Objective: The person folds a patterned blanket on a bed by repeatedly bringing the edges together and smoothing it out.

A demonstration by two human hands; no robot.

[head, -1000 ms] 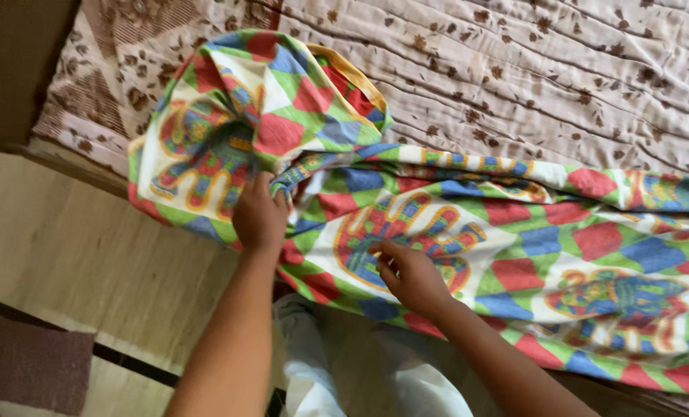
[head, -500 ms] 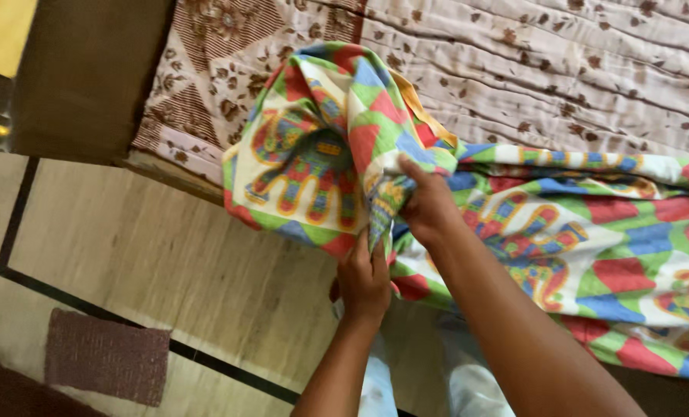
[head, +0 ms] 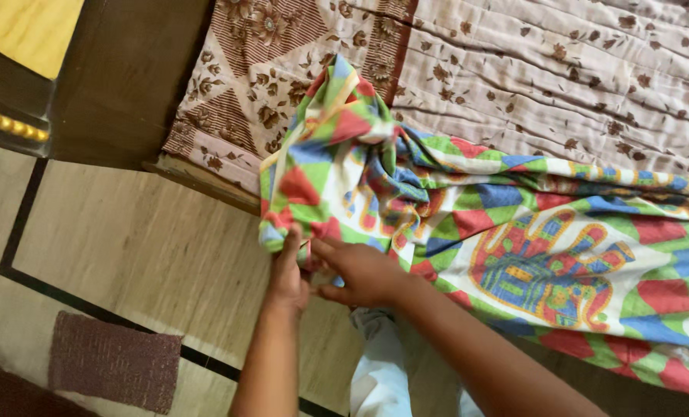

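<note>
A multicoloured patchwork sheet point(head: 529, 232) with elephant prints lies bunched across the near side of a bed and hangs over its edge. My left hand point(head: 289, 272) pinches the sheet's lower left edge just past the bed side. My right hand point(head: 360, 272) sits right beside it, fingers pointing left and closed on the same hem. The two hands touch each other. The sheet's corner rises in a crumpled peak point(head: 336, 100) above them.
The bed carries a beige quilt point(head: 545, 69) with brown flowers. A dark wooden headboard point(head: 120, 77) stands at upper left. Below is a light wood-look floor point(head: 143, 239) with a dark inlay line and a small maroon mat point(head: 113, 359). My pale trousers point(head: 379, 371) show at the bottom.
Both hands have dropped from the bunched middle of the sheet to its lower left hem and come together. The sheet's corner has been twisted and pulled into a tighter peak.
</note>
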